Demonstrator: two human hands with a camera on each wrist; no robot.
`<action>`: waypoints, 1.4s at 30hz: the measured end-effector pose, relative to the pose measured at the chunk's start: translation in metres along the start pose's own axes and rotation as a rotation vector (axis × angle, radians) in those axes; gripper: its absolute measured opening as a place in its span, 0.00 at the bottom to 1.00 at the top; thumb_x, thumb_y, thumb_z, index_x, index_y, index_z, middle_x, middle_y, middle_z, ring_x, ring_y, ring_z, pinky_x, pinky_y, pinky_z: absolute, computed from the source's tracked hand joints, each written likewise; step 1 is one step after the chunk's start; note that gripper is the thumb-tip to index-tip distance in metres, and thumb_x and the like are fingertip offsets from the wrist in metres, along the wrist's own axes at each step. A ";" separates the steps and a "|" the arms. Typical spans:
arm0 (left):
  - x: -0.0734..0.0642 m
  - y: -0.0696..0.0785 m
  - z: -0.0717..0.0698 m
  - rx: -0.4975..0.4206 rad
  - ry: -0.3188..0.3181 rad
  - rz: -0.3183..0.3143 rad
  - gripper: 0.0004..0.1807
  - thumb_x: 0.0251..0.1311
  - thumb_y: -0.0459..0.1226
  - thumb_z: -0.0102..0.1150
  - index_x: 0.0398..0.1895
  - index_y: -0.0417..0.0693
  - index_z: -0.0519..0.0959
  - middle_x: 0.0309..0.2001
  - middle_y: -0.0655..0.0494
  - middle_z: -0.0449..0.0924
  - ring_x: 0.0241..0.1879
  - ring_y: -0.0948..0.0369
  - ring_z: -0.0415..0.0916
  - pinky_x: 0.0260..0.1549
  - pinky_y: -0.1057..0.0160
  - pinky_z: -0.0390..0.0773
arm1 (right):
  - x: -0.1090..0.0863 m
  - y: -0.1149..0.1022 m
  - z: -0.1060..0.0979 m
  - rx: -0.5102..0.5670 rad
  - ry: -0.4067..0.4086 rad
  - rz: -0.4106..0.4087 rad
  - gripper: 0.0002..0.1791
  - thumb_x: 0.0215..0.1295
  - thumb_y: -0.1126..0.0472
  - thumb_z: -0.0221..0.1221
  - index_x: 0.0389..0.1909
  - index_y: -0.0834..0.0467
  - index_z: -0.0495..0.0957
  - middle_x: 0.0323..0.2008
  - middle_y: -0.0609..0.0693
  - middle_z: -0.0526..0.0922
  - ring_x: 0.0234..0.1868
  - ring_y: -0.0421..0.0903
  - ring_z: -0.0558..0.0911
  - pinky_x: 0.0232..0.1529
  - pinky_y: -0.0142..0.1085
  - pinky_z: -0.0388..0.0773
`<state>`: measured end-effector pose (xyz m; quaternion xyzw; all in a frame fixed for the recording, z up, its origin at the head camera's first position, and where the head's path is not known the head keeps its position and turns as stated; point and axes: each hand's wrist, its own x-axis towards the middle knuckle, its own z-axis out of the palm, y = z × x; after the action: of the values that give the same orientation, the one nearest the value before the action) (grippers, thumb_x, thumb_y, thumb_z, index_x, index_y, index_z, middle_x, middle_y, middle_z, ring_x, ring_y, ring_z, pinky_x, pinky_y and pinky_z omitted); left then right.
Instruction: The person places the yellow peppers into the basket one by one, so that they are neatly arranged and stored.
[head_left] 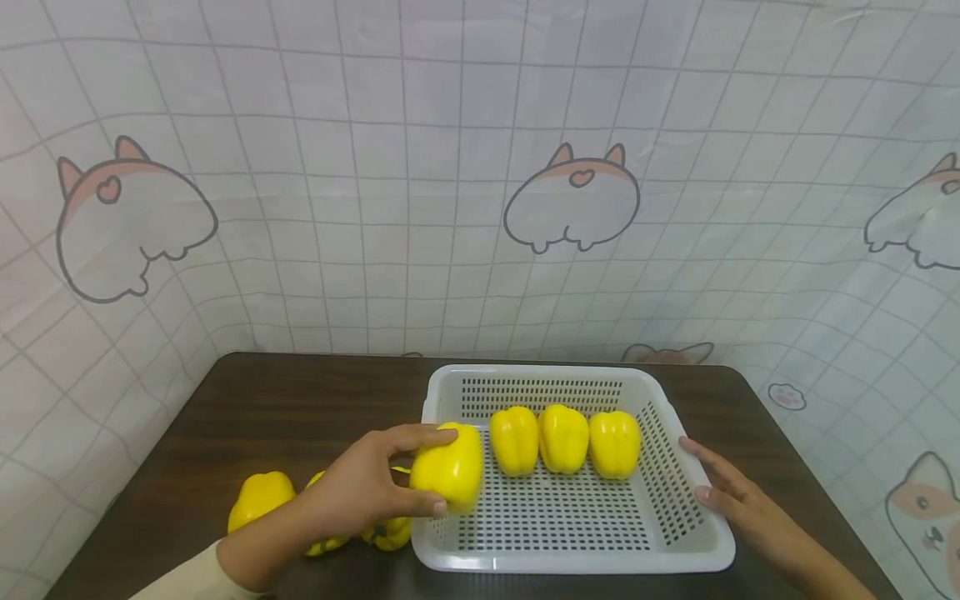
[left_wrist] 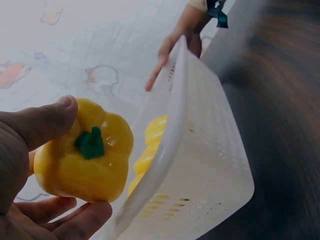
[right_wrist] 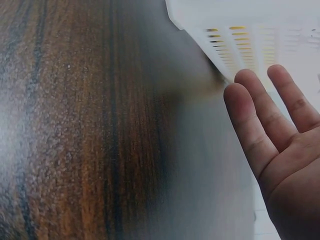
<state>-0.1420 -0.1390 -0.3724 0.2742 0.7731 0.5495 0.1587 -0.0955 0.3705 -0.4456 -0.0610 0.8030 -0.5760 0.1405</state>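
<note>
My left hand point(head_left: 363, 483) grips a yellow bell pepper point(head_left: 450, 471) between thumb and fingers, over the left side of a white perforated basket point(head_left: 570, 562). In the left wrist view the held pepper point(left_wrist: 105, 172) shows its green stem. Inside the basket, toward the back, three yellow bell peppers point(head_left: 564, 439) stand in a row. My right hand point(head_left: 738, 496) is at the basket's right rim with fairly straight fingers. In the right wrist view the fingers point(right_wrist: 265, 115) lie beside the basket wall; whether they touch it I cannot tell.
Several more yellow bell peppers point(head_left: 262, 497) lie on the dark wooden table point(head_left: 315, 400) left of the basket, partly hidden by my left arm. A white grid-patterned cloth point(head_left: 435, 275) with cartoon animals hangs behind the table and at its sides.
</note>
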 end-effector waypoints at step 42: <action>0.049 0.003 0.078 0.094 0.027 -0.081 0.40 0.43 0.46 0.85 0.65 0.62 0.80 0.61 0.63 0.77 0.53 0.61 0.76 0.46 0.62 0.83 | 0.000 -0.001 0.003 -0.026 0.027 -0.002 0.36 0.83 0.57 0.43 0.83 0.47 0.39 0.71 0.82 0.53 0.46 0.55 0.87 0.41 0.50 0.87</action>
<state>-0.1375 -0.0500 -0.3932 0.2424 0.8106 0.5094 0.1573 -0.0949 0.3672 -0.4458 -0.0560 0.8120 -0.5666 0.1283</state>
